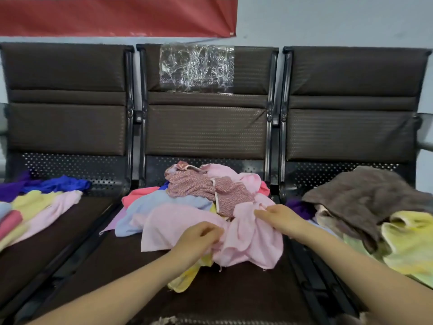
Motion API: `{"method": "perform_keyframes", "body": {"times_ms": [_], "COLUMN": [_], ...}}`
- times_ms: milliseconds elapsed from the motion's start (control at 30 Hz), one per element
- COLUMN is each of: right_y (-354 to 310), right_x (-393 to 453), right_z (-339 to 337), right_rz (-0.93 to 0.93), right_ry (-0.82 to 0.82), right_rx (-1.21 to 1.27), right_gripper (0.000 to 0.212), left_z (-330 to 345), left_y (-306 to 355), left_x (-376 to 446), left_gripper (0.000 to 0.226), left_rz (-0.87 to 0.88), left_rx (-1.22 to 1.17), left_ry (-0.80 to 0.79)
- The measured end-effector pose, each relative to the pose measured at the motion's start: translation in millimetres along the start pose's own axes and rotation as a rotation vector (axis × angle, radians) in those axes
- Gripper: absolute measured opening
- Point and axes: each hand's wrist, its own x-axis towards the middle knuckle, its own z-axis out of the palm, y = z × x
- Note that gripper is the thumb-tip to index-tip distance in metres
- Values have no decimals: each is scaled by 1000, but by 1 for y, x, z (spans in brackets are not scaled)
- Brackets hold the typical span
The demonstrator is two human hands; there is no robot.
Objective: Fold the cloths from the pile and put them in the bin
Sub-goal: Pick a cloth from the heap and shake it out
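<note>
A pile of cloths [194,195] lies on the middle seat of a dark bench, with a red patterned cloth [206,188] on top and a light blue one [164,205] at its left. At the front of the pile lies a crumpled pale pink cloth [248,240]. My left hand [199,238] grips its near left part with curled fingers. My right hand [281,219] pinches its upper edge at the right. A yellow cloth [185,277] pokes out under my left wrist. No bin is in view.
On the left seat lie pink, yellow and blue cloths [44,202]. The right seat holds a brown towel [365,202] over yellow cloths [407,245]. Black metal frame bars [275,174] divide the seats. The bench backrests [206,127] stand right behind the pile.
</note>
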Motion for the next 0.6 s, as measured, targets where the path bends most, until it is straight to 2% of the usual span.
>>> {"method": "perform_keyframes", "body": {"times_ms": [33,67,133,200,267,300,367,433,467,533,600], "right_y": [3,3,8,11,12,14,12,2,-3,-6,-15], "right_x": [3,3,8,8,8,9,7,2,0,1,-3], "right_z": [0,-1,0,1,1,-1,0,6,12,27,38], "right_rz": [-15,-38,-59,-65,-104,-125,-247,-471,-537,-532,-489], "right_ry": [1,6,-8,-2,38,52,75,44,14,-66,-132], "right_rx": [-34,-65,-99,-97,-127,-176,-230,-197,-204,-179,-146], "right_gripper": [46,48,50,48,26,27,68,81,79,63,20], "left_z": [1,3,6,5,1,-2,-11,-23,-29,-34,-37], "left_y": [-4,-8,-16,-22,-18,-11,8,24,30,40,48], "left_x": [-3,-6,-7,-6,-5,-3,1,5,5,2,-2], "left_gripper": [8,14,41,46,40,41,39,31,28,25,24], "left_rz": [74,141,278,351,353,367,388,336,314,299,291], "left_rx": [61,152,410,520,467,398,195,29,-13,-46,-81], "left_ry": [-25,-51,-84,-104,-80,-41,35,113,138,161,194]}}
